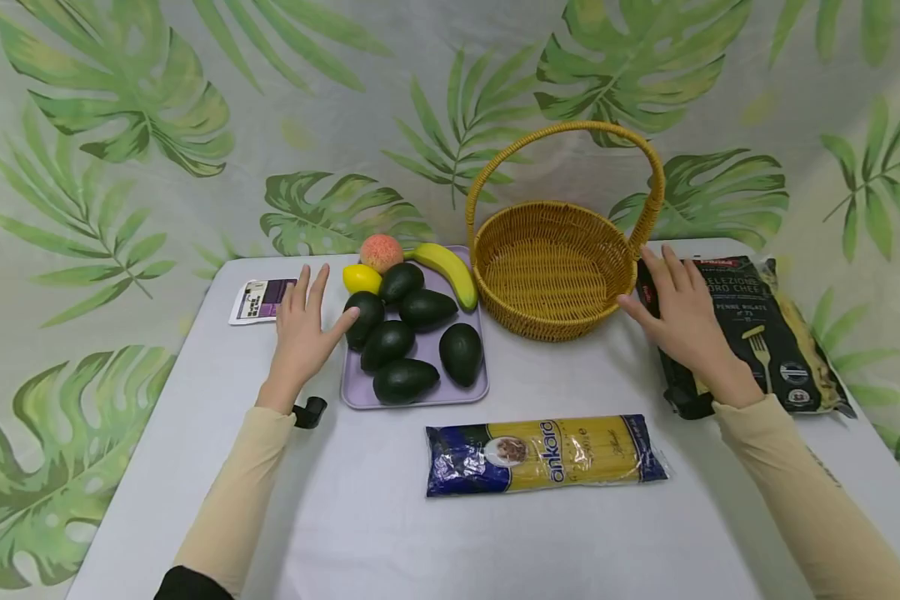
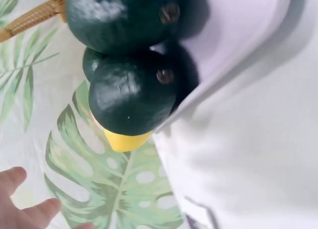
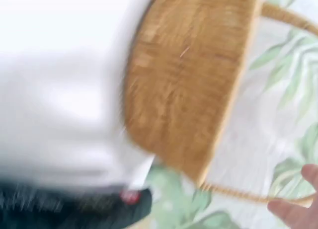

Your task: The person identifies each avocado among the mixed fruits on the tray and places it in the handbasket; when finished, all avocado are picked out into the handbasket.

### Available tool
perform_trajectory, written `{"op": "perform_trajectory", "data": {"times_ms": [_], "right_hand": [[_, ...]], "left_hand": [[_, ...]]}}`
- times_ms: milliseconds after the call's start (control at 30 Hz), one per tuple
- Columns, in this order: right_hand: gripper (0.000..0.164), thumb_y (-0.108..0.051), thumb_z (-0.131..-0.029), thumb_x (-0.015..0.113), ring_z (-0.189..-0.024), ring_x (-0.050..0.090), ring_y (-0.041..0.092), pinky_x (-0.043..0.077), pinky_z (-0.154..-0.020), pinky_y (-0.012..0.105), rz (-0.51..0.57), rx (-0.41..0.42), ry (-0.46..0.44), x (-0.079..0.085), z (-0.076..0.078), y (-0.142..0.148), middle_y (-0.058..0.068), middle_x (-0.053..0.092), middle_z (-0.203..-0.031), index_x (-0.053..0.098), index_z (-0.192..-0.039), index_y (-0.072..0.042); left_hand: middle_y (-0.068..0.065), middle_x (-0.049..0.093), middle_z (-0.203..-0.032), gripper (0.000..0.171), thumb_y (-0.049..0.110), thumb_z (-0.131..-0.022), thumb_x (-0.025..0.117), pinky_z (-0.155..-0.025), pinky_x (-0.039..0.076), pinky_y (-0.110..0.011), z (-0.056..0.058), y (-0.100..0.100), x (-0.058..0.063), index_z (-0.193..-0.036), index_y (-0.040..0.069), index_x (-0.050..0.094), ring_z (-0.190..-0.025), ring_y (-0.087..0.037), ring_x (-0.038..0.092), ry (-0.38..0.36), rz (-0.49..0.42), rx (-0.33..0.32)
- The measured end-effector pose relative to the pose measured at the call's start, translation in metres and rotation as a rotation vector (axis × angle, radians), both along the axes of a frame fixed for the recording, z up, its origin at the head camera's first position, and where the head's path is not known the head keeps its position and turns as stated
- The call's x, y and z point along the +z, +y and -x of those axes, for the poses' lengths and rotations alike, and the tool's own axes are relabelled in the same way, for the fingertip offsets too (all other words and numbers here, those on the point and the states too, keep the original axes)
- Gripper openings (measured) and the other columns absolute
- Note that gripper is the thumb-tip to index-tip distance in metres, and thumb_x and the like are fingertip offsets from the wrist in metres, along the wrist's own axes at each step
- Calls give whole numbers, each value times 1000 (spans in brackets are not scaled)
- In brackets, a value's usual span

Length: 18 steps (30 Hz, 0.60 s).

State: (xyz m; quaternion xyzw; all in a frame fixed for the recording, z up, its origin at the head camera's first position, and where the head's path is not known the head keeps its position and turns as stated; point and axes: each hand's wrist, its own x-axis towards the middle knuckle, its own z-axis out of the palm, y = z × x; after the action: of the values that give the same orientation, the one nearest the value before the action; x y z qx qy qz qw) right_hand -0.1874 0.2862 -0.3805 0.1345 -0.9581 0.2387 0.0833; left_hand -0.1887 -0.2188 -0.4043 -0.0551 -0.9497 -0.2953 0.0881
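Note:
My left hand (image 1: 303,333) hovers with spread fingers at the left edge of a lilac tray (image 1: 461,395), holding nothing. On the tray lie several dark green avocados (image 1: 407,382), a banana (image 1: 450,271), a lemon (image 1: 362,279) and a peach (image 1: 381,252). Beside the tray stands a wicker basket (image 1: 543,327) with a tall handle and nothing inside. My right hand (image 1: 682,321), fingers extended, is at the basket's right side, over a black bag of penne (image 1: 765,333); whether it touches either is unclear. In the right wrist view the basket (image 3: 184,75) is blurred.
A yellow and blue pack of spaghetti (image 1: 570,452) lies in front of the basket. Partly behind my left hand is a small white and purple packet (image 1: 255,302). The white table (image 1: 390,533) ends at a leaf-patterned cloth (image 1: 450,100) behind.

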Motion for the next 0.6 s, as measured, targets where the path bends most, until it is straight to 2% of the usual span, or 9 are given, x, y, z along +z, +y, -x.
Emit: {"op": "perform_trajectory", "data": {"times_ms": [167,267,367,467,600], "right_hand": [[74,-38,-97,55,-142,9,40,10,-107,65,205,145,-29,9,-3,-28,16,10,-158,13,-155,-17],[71,-32,-98,55,-139,19,41,20,-103,66,308,220,-73,12,-7,-48,14,15,-157,15,-155,-20],[67,-24,-99,54,-133,31,42,31,-99,64,425,299,-150,12,-10,-67,15,22,-155,16,-155,-21],[64,-16,-100,51,-130,36,42,36,-98,60,547,381,-258,10,-11,-84,17,26,-152,16,-154,-20],[62,-15,-101,49,-129,39,42,37,-100,54,642,471,-383,6,-11,-103,18,28,-151,17,-154,-17]], "left_hand": [[-10,7,-159,78,43,-94,58,-110,17,-58,-12,-6,-5,-155,24,12,-141,-36,16,-25,-303,-69],[-11,11,-158,78,29,-95,61,-111,21,-50,-20,-9,-13,-155,19,11,-139,-36,24,-74,-462,-112],[-14,11,-158,80,19,-95,61,-112,19,-47,-28,-12,-22,-155,15,8,-140,-35,22,-158,-591,-147],[-15,12,-158,81,14,-95,61,-113,17,-47,-36,-15,-32,-155,12,6,-141,-32,19,-237,-651,-159],[-15,13,-158,83,15,-93,63,-114,13,-47,-44,-17,-46,-154,7,7,-143,-32,15,-308,-623,-173]]}}
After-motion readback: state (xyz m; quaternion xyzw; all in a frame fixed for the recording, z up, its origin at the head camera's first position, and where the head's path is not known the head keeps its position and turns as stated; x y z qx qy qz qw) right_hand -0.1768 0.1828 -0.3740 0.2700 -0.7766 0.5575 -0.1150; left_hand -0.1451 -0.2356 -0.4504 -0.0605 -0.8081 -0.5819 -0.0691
